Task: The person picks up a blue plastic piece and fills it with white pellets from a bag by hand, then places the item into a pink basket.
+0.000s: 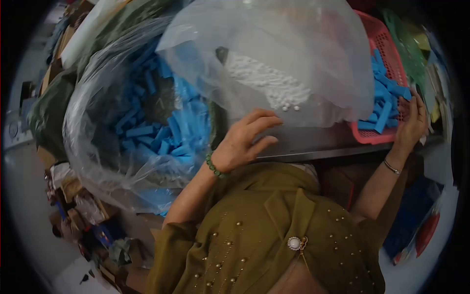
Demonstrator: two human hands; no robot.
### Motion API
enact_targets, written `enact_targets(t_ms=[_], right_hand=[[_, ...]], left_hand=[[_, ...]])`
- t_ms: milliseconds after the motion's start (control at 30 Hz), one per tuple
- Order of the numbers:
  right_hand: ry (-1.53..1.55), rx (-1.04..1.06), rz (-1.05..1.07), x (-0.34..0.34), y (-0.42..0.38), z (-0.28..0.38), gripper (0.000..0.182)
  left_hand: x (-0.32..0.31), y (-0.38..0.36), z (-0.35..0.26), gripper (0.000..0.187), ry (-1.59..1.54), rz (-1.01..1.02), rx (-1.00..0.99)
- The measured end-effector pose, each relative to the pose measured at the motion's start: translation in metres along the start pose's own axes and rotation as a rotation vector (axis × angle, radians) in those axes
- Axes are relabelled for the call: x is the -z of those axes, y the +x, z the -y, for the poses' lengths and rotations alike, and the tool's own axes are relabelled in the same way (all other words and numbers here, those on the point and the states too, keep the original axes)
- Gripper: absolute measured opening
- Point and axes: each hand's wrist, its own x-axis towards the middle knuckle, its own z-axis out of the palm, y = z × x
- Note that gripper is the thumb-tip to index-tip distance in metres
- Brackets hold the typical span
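Note:
My left hand (247, 137) hovers over the near edge of the metal table, its fingers and thumb apart with nothing between them. Just beyond it lies a sheet of translucent plastic (196, 34) with many small white pieces (267, 78) showing in its middle. On the right, my right hand (412, 122) is at the side of a pink basket (374, 139), fingers closed at the end of a blue foam-like piece (399, 91). More short blue pieces (384, 115) lie loose in that basket. My right thumb is partly hidden.
A large clear plastic bag (81, 122) on the left holds many blue pieces (139, 131). The metal table (293, 142) has its edge close to my body. Cardboard boxes and clutter (105, 208) stand on the floor at lower left. Green plastic (409, 54) lies beyond the basket.

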Motion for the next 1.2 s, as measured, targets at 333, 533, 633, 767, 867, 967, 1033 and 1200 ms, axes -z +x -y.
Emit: enact_targets(t_ms=[333,533,633,767,867,967,1033,1200], right_hand=[[0.158,0.406,0.408,0.007,-0.061,0.047,0.035],[0.385,0.188,0.953,-0.051,-0.124,0.076,0.032],[0.35,0.063,1.075,-0.073,-0.137,0.07,0.016],[0.234,0.004,1.19,-0.106,-0.149,0.063,0.01],[0.128,0.072,1.107,-0.122,-0.167,0.048,0.013],[0.063,0.258,1.077,-0.13,-0.176,0.038,0.028],[-0.037,0.551,0.859,-0.136,-0.182,0.035,0.035],[-0.12,0.919,0.779,-0.145,-0.178,0.055,0.042]], left_hand=[[0.135,-0.028,0.094,0.014,0.326,-0.862,0.315],[0.151,0.013,0.173,0.057,0.617,-0.649,0.878],[0.158,0.014,0.179,0.052,0.257,-0.72,0.916],[0.163,-0.005,0.181,0.046,-0.078,-0.843,0.91],[0.17,-0.029,0.149,0.03,-0.213,-0.899,0.907],[0.155,-0.063,0.073,0.021,-0.125,-0.871,0.749],[0.139,-0.084,0.029,0.019,-0.071,-0.806,0.674],[0.091,-0.087,-0.045,0.02,-0.356,-0.32,0.668]])
